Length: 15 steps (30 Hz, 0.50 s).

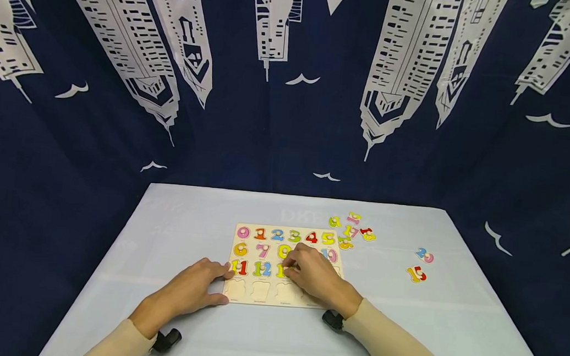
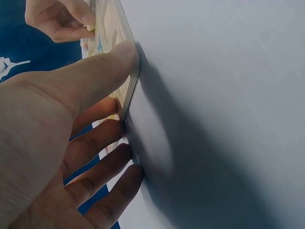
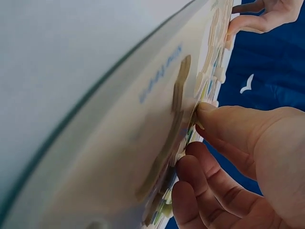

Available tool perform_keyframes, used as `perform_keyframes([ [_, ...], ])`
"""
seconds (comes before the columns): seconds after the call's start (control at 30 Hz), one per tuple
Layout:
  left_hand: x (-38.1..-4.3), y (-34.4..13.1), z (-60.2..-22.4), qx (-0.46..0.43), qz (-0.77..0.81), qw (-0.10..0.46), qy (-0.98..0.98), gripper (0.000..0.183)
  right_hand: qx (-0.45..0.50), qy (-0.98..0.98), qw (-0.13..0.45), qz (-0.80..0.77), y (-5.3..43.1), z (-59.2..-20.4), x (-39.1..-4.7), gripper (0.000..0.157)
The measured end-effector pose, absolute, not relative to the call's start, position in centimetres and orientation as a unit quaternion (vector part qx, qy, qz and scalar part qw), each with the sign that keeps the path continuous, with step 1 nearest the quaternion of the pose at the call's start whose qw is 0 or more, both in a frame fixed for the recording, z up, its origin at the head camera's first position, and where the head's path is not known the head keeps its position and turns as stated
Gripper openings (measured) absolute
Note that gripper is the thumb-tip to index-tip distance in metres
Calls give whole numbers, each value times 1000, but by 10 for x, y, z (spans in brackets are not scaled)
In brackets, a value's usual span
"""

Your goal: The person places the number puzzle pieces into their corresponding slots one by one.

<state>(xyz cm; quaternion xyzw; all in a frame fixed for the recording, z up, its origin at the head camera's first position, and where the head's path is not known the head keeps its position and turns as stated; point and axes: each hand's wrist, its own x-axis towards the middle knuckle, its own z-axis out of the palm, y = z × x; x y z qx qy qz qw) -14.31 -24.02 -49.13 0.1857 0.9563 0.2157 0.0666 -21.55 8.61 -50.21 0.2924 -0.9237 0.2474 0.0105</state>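
Observation:
A wooden number puzzle board (image 1: 234, 290) lies on the table, its upper rows filled with coloured number pieces and its bottom row showing bare recesses. My left hand (image 1: 188, 290) rests at the board's left side, thumb on the lower-left corner and fingertips touching the edge; the left wrist view shows that thumb (image 2: 107, 67) on the rim. Over the third row, my right hand (image 1: 318, 274) pinches a yellow number piece (image 1: 281, 270) between thumb and forefinger. Fingers hide most of this piece, so its full number cannot be read. The other right fingers curl loosely near the board (image 3: 162, 90).
Several loose number pieces (image 1: 351, 231) lie clustered by the board's upper-right corner. Farther right are a blue-and-pink 20 piece (image 1: 424, 255) and a yellow-and-red piece (image 1: 416, 274). A dark blue cloth (image 1: 268, 133) with white buildings hangs behind the white table (image 1: 173, 220).

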Motion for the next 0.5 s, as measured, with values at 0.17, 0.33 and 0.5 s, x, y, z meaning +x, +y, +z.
perform_keyframes([
  [0.17, -143, -240, -491, 184, 216, 67, 957, 56, 289, -923, 22, 253, 93, -504, -215, 11],
  [0.33, -142, -240, -491, 185, 214, 67, 957, 57, 266, -925, 34, 269, 111, -502, -216, 15],
  [0.5, -142, -240, -490, 186, 213, 64, 957, 59, 232, -931, 56, 276, 142, -497, -221, 16],
])
